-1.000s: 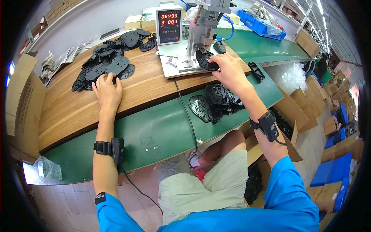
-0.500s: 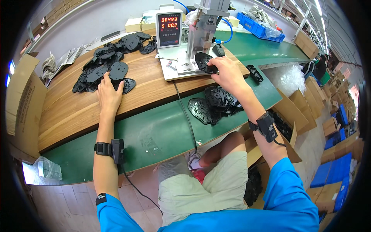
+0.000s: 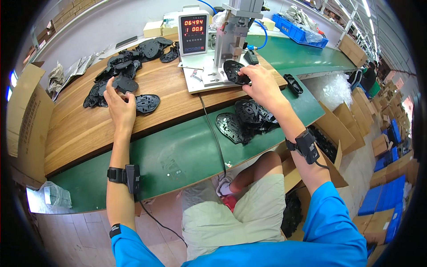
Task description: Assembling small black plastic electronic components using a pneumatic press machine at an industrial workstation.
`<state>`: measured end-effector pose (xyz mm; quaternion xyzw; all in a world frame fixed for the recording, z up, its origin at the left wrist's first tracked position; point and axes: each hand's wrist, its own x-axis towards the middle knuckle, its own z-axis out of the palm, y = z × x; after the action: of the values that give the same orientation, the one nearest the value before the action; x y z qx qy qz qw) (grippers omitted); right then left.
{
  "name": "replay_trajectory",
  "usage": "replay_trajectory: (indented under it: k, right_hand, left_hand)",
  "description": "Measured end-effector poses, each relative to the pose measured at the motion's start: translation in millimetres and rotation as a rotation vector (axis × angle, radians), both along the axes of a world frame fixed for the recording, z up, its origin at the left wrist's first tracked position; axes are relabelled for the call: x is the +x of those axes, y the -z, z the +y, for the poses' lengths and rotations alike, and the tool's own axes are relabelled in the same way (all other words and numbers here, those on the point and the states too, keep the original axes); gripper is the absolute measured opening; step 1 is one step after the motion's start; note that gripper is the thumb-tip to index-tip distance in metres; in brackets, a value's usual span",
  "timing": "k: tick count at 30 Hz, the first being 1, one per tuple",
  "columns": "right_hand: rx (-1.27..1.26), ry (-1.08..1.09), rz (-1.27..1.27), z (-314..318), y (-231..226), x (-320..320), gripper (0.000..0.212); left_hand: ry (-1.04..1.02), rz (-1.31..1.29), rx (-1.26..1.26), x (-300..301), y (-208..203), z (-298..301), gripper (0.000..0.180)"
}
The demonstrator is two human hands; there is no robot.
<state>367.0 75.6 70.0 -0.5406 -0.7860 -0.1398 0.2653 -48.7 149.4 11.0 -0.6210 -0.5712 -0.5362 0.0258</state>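
Observation:
My right hand (image 3: 262,84) is closed on the edge of a black oval plastic shell (image 3: 232,71), holding it at the metal base plate (image 3: 198,80) of a bench press (image 3: 233,38). On the left, my left hand (image 3: 120,107) has its thumb and fingers curled at the end of another black plastic shell (image 3: 147,103), whose ribbed, slotted side faces up. That hand's grip point is partly hidden by the fingers. Just beyond it lies a heap of similar black shells (image 3: 126,62) on the wooden board (image 3: 173,84).
Several perforated black shells (image 3: 251,115) lie on the green bench (image 3: 187,142) near my right forearm. A control box (image 3: 194,33) with red digits stands beside the press. A dark cable (image 3: 209,120) crosses the board's front edge. A cardboard box (image 3: 29,120) borders the left side.
My left hand has curled its fingers, and the shell beside it now lies with its ribbed side up. The box's red digits have changed. My right hand has barely moved.

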Motion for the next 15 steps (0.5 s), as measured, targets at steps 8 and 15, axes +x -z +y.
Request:
replay_trajectory:
  k: [8, 15]
  right_hand:
    - [0.058, 0.083, 0.116, -38, -15, -35, 0.028]
    - [-0.109, -0.061, 0.047, -110, 23, -79, 0.052]
  left_hand:
    - [-0.076, -0.160, 0.106, 5, -2, -1, 0.064]
    - [0.085, -0.231, -0.100, 6, -1, 3, 0.024]
